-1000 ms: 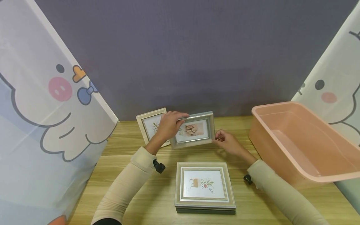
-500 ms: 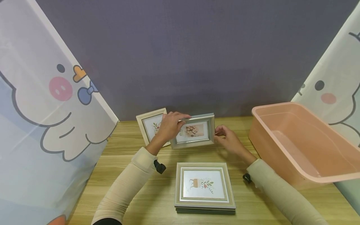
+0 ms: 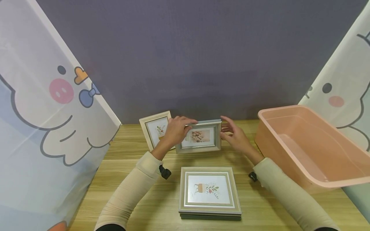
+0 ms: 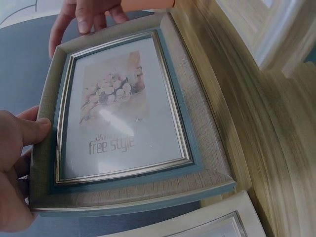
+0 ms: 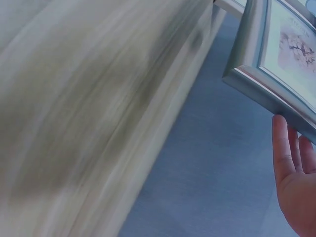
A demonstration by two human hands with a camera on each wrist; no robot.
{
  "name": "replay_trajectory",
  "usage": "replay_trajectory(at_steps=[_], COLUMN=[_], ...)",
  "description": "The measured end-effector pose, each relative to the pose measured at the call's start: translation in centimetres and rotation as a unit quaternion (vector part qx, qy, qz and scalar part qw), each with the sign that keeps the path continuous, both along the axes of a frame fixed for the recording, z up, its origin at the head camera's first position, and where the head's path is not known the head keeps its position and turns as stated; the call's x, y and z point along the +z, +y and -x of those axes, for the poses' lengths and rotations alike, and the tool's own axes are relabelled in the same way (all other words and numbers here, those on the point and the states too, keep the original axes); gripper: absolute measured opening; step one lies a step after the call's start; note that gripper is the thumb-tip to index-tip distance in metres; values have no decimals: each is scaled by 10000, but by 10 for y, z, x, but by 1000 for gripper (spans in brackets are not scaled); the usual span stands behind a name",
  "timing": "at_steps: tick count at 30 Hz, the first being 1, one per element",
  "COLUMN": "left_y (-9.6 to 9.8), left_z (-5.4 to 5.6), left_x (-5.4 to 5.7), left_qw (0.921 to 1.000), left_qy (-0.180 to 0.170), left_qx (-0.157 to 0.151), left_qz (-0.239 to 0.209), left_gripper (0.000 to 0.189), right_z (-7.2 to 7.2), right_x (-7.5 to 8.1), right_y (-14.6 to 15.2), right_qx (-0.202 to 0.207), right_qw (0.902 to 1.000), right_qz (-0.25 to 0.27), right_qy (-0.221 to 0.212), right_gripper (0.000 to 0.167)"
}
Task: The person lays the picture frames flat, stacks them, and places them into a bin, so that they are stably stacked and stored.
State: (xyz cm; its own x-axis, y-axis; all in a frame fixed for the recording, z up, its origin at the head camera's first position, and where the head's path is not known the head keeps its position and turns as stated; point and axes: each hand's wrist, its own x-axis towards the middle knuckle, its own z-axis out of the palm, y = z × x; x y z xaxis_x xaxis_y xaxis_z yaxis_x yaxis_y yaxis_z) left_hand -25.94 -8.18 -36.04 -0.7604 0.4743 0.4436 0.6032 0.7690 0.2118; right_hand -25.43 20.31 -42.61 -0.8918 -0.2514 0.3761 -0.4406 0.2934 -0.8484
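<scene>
A silver-beige picture frame (image 3: pixel 217 138) with a flower photo stands slightly tilted near the back wall. My left hand (image 3: pixel 174 130) grips its upper left, thumb on the front and fingers behind, as the left wrist view shows. At its right side, my right hand (image 3: pixel 235 138) touches the edge with spread, mostly straight fingertips. In the right wrist view, the right hand (image 5: pixel 296 182) meets the frame's side edge (image 5: pixel 276 101). A cream picture frame (image 3: pixel 148 133) with a plant print leans behind my left hand and is partly hidden.
A stack of picture frames (image 3: pixel 209 207) lies flat at the front of the wooden table (image 3: pixel 138 186). On the right stands a pink plastic tub (image 3: pixel 277 147). The dark wall (image 3: pixel 196 64) rises behind, with cartoon-printed sheets at both sides.
My right hand has moved up along the frame's right edge and its fingers have spread from a pinch. The gripped frame has lowered slightly. My left hand has hardly moved.
</scene>
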Motion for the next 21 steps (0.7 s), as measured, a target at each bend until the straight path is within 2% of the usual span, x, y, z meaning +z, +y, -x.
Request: replay_trajectory(at_steps=[6, 11, 14, 21], left_y=[2, 3, 4, 4], left_z=[-1, -1, -1, -1], left_x=[0, -1, -2, -1], left_qw=[10000, 9999, 9998, 9996], left_qy=[35, -77, -171, -167], left_qx=[-48, -86, -105, -122], left_qz=[-66, -71, -94, -182], left_gripper=[28, 29, 29, 27], right_z=[0, -5, -12, -28], right_x=[4, 10, 19, 38], right_y=[-2, -5, -9, -15], right_qx=[20, -17, -44, -234], right_qw=[9999, 9998, 9996, 9994], right_qz=[-104, -130, -132, -253], right_qy=[-7, -178, -236, 31], right_gripper=[56, 54, 54, 47])
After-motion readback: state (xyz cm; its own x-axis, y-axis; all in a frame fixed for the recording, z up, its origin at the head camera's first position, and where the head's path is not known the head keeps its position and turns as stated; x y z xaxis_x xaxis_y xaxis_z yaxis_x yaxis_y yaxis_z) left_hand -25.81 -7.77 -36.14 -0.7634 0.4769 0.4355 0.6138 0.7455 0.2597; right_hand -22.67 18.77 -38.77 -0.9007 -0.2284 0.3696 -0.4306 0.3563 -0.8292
